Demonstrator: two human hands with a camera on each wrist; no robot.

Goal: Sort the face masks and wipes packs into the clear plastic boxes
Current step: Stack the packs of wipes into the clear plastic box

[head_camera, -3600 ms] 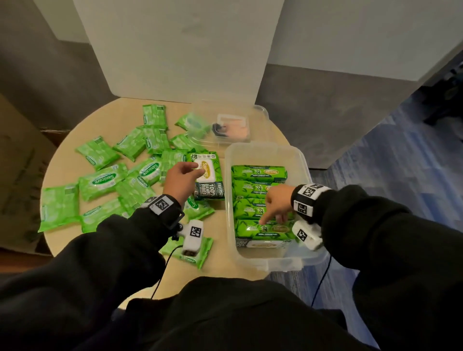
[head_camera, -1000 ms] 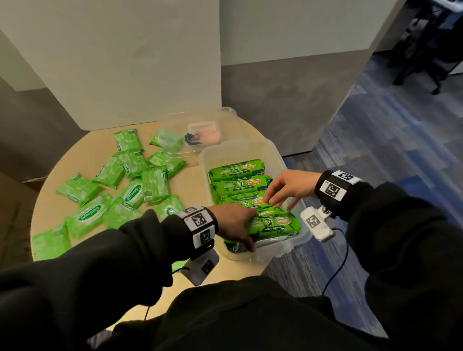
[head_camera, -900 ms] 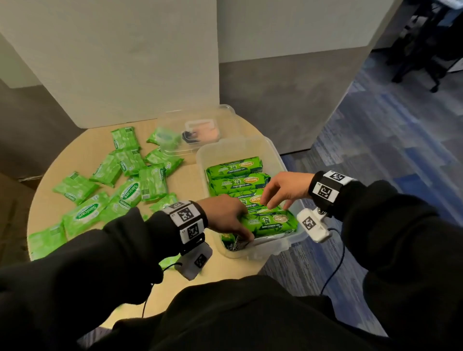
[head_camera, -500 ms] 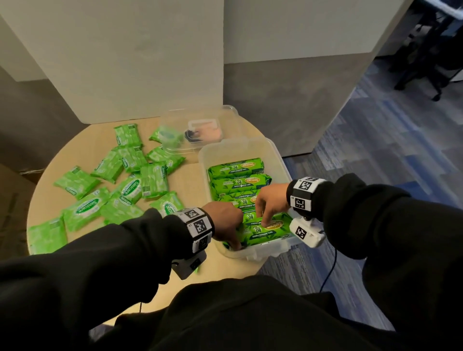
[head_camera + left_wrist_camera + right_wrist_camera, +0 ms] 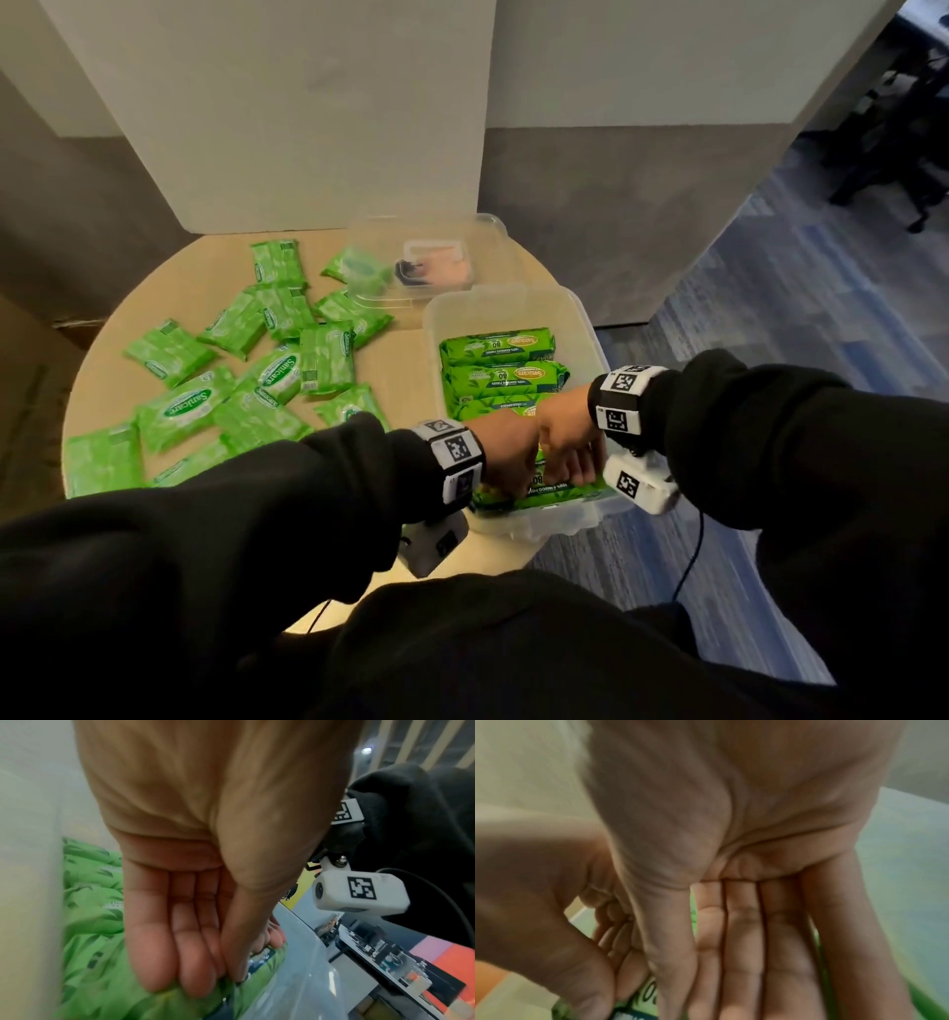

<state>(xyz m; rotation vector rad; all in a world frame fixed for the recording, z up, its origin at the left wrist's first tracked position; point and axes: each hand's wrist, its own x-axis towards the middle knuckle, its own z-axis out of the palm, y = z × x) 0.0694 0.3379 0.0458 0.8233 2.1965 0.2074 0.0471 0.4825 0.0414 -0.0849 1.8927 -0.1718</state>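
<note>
Head view: both my hands, left hand and right hand, fingers straight, press the front wipes pack into the large box; next, grasp a loose pack at nine o'clock on the bench.

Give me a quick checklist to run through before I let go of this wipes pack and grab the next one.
1. Wipes pack inside large box: ok.
2. Left hand fingers straight on the pack: ok.
3. Right hand fingers straight on the pack: ok.
4. Pack seated flat: cannot tell, hands cover it.
5. Small packs on table unsorted: not ok.
6. Room for another pack in the box: cannot tell.
</note>
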